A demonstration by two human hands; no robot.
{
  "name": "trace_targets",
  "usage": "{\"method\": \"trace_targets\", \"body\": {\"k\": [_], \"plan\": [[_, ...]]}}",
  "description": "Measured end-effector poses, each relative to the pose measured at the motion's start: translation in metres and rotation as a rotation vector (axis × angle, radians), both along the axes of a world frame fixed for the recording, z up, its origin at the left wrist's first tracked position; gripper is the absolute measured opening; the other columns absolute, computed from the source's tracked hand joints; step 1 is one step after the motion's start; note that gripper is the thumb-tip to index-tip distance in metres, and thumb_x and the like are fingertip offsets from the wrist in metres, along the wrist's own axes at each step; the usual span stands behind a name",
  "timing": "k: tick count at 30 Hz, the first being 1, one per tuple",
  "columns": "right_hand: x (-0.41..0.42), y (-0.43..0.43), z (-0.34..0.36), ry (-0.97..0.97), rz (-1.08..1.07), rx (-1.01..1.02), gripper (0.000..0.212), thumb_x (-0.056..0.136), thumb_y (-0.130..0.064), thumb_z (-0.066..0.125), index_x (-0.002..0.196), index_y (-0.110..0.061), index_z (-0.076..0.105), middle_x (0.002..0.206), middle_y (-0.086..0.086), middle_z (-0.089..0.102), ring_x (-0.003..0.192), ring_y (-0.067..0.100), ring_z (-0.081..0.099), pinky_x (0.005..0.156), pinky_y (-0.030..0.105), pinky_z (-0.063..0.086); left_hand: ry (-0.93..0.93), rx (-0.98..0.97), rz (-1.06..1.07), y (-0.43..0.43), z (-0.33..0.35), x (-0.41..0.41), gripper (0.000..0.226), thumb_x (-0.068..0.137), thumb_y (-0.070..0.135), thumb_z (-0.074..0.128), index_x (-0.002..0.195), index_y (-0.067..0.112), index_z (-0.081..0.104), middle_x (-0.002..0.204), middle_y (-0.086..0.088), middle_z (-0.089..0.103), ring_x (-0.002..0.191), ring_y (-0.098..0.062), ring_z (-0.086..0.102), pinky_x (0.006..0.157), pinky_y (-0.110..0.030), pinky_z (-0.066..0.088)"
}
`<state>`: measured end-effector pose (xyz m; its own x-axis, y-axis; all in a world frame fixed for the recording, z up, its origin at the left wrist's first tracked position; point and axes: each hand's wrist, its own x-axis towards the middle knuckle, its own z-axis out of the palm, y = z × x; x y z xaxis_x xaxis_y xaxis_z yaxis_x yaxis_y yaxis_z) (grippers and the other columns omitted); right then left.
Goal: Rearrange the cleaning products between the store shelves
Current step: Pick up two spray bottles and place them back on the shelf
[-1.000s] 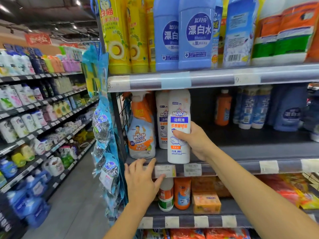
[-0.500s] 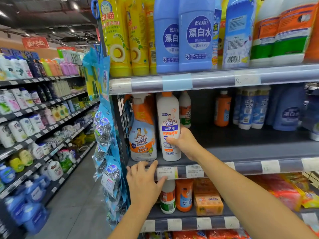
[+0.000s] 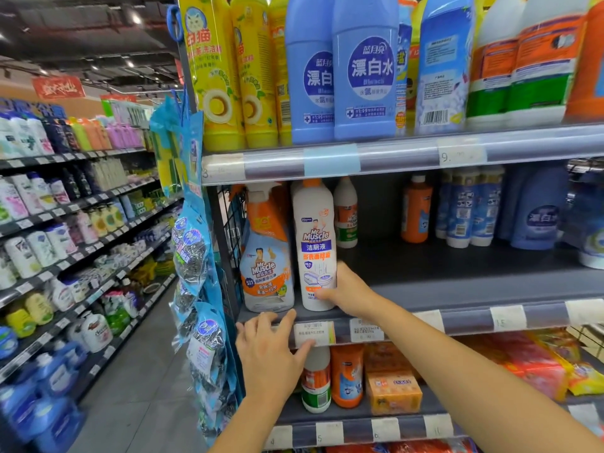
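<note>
A tall white Mr Muscle toilet cleaner bottle (image 3: 314, 243) stands upright at the front left of the middle shelf (image 3: 457, 318). My right hand (image 3: 348, 291) is wrapped around its lower right side. Just left of it stands an orange and white Mr Muscle spray bottle (image 3: 266, 256). My left hand (image 3: 269, 353) rests with spread fingers on the shelf's front edge, below the spray bottle, holding nothing. Behind the white bottle a smaller white bottle (image 3: 345, 214) stands further back.
Yellow dish soap (image 3: 215, 76) and blue bleach bottles (image 3: 366, 70) fill the top shelf. Orange and blue bottles (image 3: 416, 210) stand at the back of the middle shelf. Soap boxes (image 3: 392, 392) lie below. Scrubber packs (image 3: 192, 250) hang at the shelf end. An aisle runs left.
My right hand has carried the white bottle leftward and set it down beside the spray bottle. The smaller white bottle behind it has come into sight. My left hand stays on the shelf edge.
</note>
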<state>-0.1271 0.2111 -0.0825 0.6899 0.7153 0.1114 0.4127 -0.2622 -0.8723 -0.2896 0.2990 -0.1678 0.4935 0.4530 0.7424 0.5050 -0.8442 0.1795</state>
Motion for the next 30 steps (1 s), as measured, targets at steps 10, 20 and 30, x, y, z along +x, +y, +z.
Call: {"method": "trace_targets", "body": {"k": [10, 20, 30], "plan": [[0.002, 0.004, -0.007, -0.147, -0.085, -0.123, 0.062, 0.077, -0.028, 0.082, 0.128, -0.018, 0.048, 0.131, 0.003, 0.061, 0.118, 0.019, 0.059, 0.081, 0.025, 0.045, 0.033, -0.032, -0.014, -0.001, 0.003, -0.002, 0.067, 0.054, 0.054, 0.089, 0.112, 0.024, 0.074, 0.096, -0.006, 0.062, 0.096, -0.027, 0.045, 0.078, -0.06, 0.052], [-0.015, -0.027, -0.013, -0.286, -0.097, -0.22, 0.057, 0.08, -0.038, 0.077, 0.128, -0.024, 0.05, 0.131, -0.002, 0.059, 0.114, 0.014, 0.059, 0.084, 0.025, 0.049, 0.083, -0.065, -0.04, -0.001, 0.006, -0.003, 0.065, 0.059, 0.052, 0.087, 0.114, 0.022, 0.073, 0.098, -0.01, 0.062, 0.095, -0.036, 0.052, 0.079, -0.061, 0.05], [-0.039, -0.087, -0.001, -0.565, 0.035, -0.423, 0.059, 0.084, -0.041, 0.067, 0.138, -0.024, 0.049, 0.132, 0.004, 0.051, 0.12, 0.023, 0.05, 0.101, 0.039, 0.046, 0.41, -0.221, -0.025, -0.007, 0.035, -0.008, 0.07, 0.084, 0.055, 0.058, 0.146, 0.027, 0.042, 0.137, -0.004, 0.049, 0.13, -0.029, 0.036, 0.106, -0.047, 0.038]]}}
